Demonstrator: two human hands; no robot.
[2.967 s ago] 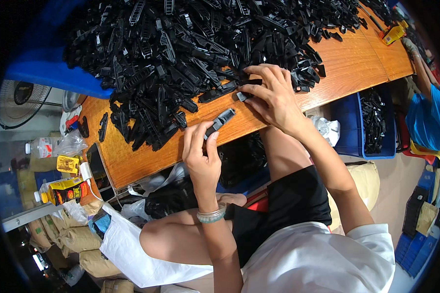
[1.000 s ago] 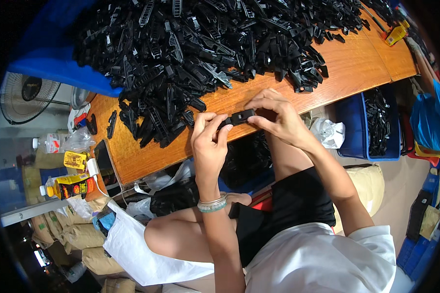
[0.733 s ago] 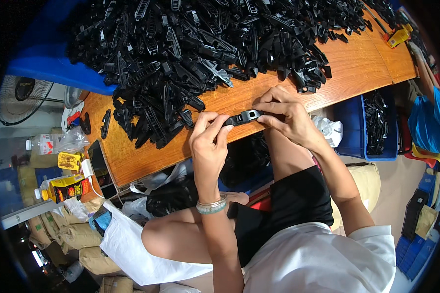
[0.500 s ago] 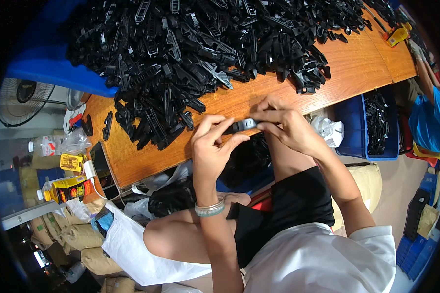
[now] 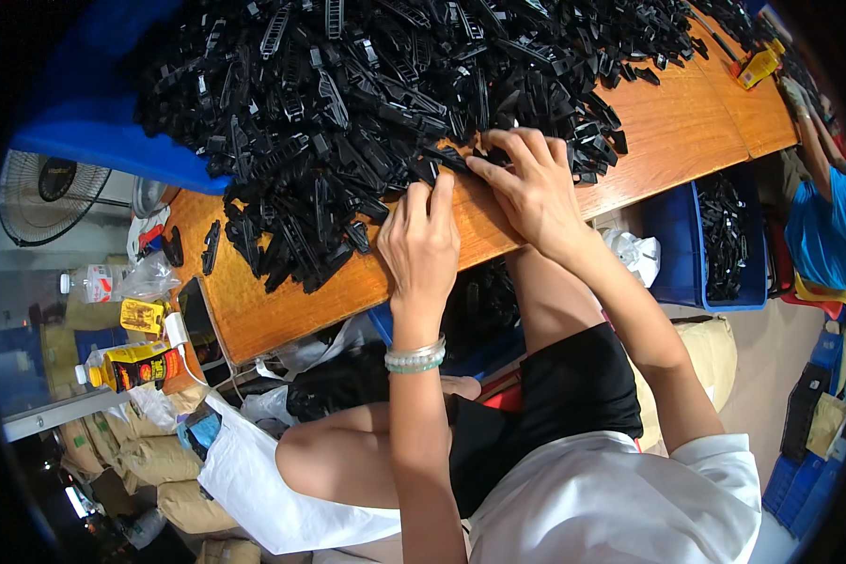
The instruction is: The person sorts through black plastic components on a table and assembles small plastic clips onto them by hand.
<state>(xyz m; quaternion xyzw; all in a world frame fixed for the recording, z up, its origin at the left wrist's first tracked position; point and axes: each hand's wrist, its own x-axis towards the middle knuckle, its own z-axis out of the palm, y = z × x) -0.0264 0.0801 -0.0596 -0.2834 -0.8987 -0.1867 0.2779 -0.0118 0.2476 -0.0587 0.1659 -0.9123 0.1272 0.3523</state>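
A big heap of black plastic parts covers the far side of the wooden table. At the heap's near edge, my left hand points away from me with its fingers close together. A dark part shows at its fingertips and seems pinched there; the thumb is mostly hidden. My right hand is just right of it, arched over the near edge of the heap. Its fingers are bent and apart, with the fingertips among the parts, and no held piece can be seen.
Under the table's right side stands a blue bin of black parts, with a white plastic bag beside it. A fan and bottles are on the left. A co-worker in a blue shirt is at the far right.
Both hands have moved forward from the table's near edge to the heap. The small dark part they held between them is no longer visible. The right hand's fingers have spread.
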